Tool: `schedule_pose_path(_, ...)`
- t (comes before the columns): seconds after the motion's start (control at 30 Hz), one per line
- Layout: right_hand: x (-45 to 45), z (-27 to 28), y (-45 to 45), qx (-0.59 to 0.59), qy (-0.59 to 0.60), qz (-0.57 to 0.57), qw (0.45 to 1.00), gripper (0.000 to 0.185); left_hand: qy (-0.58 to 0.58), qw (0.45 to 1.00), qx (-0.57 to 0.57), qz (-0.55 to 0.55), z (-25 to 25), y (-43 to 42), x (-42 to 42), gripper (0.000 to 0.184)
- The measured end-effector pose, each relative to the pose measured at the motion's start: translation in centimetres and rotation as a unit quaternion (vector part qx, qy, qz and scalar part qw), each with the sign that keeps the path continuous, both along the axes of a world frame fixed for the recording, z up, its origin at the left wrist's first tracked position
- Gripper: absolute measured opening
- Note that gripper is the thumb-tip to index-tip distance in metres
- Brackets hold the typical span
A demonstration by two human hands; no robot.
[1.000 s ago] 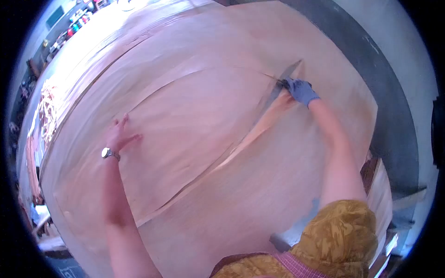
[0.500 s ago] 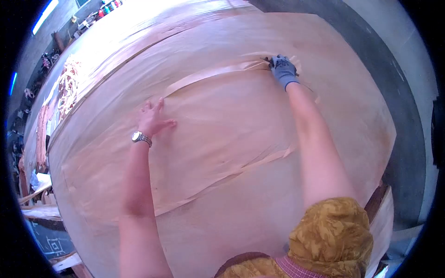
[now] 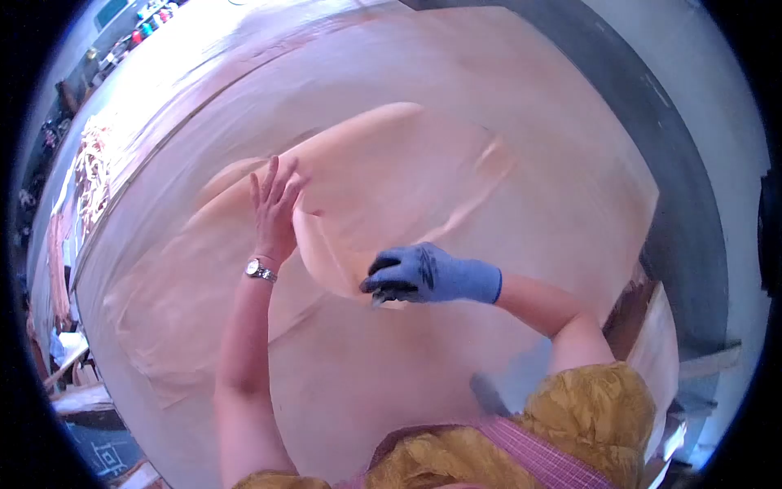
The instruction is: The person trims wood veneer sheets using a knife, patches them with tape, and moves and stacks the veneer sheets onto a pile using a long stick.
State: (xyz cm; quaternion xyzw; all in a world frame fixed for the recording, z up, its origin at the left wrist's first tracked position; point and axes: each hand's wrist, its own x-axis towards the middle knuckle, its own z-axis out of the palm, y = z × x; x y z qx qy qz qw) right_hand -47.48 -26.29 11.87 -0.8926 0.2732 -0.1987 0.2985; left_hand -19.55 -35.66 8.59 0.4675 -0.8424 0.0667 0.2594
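A thin tan wood veneer sheet (image 3: 358, 134) lies on the broad veneer-covered surface, partly lifted and curled. My left hand (image 3: 278, 204), bare with a wristwatch (image 3: 261, 270), rests at the curled part with its fingers spread. In a blue-grey glove, my right hand (image 3: 407, 273) is closed at the near edge of the curl, in front of my body. A small shiny bit shows under the gloved fingertips; I cannot make out what it is. Another pale veneer edge (image 3: 468, 204) runs slantwise beyond the glove.
Veneer shreds (image 3: 94, 167) are heaped at the left edge of the stack. Coloured bottles (image 3: 147, 28) stand at the far upper left. A grey floor (image 3: 692, 204) runs along the right side, and a board (image 3: 652, 342) leans at the lower right.
My gloved right hand has come from the far right toward my body, and the veneer is now curled up between my hands. My left hand has shifted slightly, fingers still spread.
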Motion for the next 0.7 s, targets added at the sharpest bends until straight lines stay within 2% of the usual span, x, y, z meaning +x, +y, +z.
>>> schedule_pose_path(0.03,-0.8,-0.9,0.0,0.079,-0.076,0.002,0.994,0.031,0.174,0.981,0.077,-0.025,-0.8,0.4,0.3,0.048)
schedule_pose_path(0.07,-2.5,-2.3,-0.9,0.007,-0.064,-0.063,0.996,0.034,0.34,0.927,0.151,-0.045,-2.9,0.3,2.3,0.043)
schedule_pose_path(0.1,-4.7,-3.4,-1.8,-0.063,-0.051,-0.123,0.989,0.036,0.495,0.84,0.215,-0.048,-6.1,-0.1,5.7,0.041)
schedule_pose_path(0.13,-6.5,-3.7,-2.0,-0.07,0.017,-0.23,0.971,0.036,0.647,0.72,0.245,-0.049,-9.2,-0.4,9.0,0.04)
schedule_pose_path(0.17,-8.2,-4.1,-2.0,-0.077,0.083,-0.332,0.936,0.035,0.685,0.704,0.186,-0.011,-10.7,0.2,13.8,0.039)
schedule_pose_path(0.2,-10.1,-4.6,-2.2,-0.103,0.16,-0.319,0.928,0.033,0.715,0.687,0.125,0.027,-12.2,0.8,18.4,0.039)
schedule_pose_path(0.23,-11.6,-5.4,-2.2,-0.128,0.237,-0.302,0.915,0.032,0.693,0.714,0.059,0.083,-11.6,2.5,20.7,0.037)
schedule_pose_path(0.27,-12.5,-6.5,-2.0,-0.14,0.218,-0.305,0.916,0.03,0.664,0.733,-0.003,0.147,-10.9,4.2,23.0,0.035)
schedule_pose_path(0.33,-13.2,-8.2,-1.4,-0.166,0.182,-0.311,0.918,0.026,0.725,0.641,0.015,0.251,-5.9,7.7,26.0,0.032)
schedule_pose_path(0.4,-10.2,-6.5,0.3,-0.186,0.147,-0.326,0.915,0.024,0.772,0.53,0.023,0.351,-2.4,10.5,28.8,0.029)
schedule_pose_path(0.47,-4.4,-3.6,2.0,-0.175,0.068,-0.319,0.929,0.02,0.78,0.554,-0.006,0.29,-3.5,12.1,31.1,0.03)
schedule_pose_path(0.5,-0.6,-3.0,2.5,-0.151,-0.049,-0.267,0.951,0.017,0.782,0.564,-0.024,0.263,-3.8,13.2,32.3,0.03)
schedule_pose_path(0.53,4.0,-2.7,2.6,0.039,-0.102,-0.26,0.959,0.016,0.755,0.587,0.023,0.291,-2.5,14.1,31.6,0.034)
schedule_pose_path(0.57,8.6,-0.3,2.7,0.337,-0.211,-0.216,0.892,0.02,0.749,0.618,0.035,0.235,-1.4,15.3,30.4,0.036)
schedule_pose_path(0.6,12.5,0.7,2.6,0.442,-0.285,-0.146,0.838,0.022,0.739,0.649,0.052,0.173,-0.5,15.8,28.3,0.037)
schedule_pose_path(0.63,17.1,1.0,2.3,0.469,-0.306,-0.122,0.82,0.02,0.725,0.677,0.072,0.105,0.4,15.8,26.5,0.039)
schedule_pose_path(0.7,25.4,1.8,1.6,0.439,-0.331,-0.115,0.827,0.012,0.659,0.732,0.136,0.104,3.3,16.5,22.9,0.04)
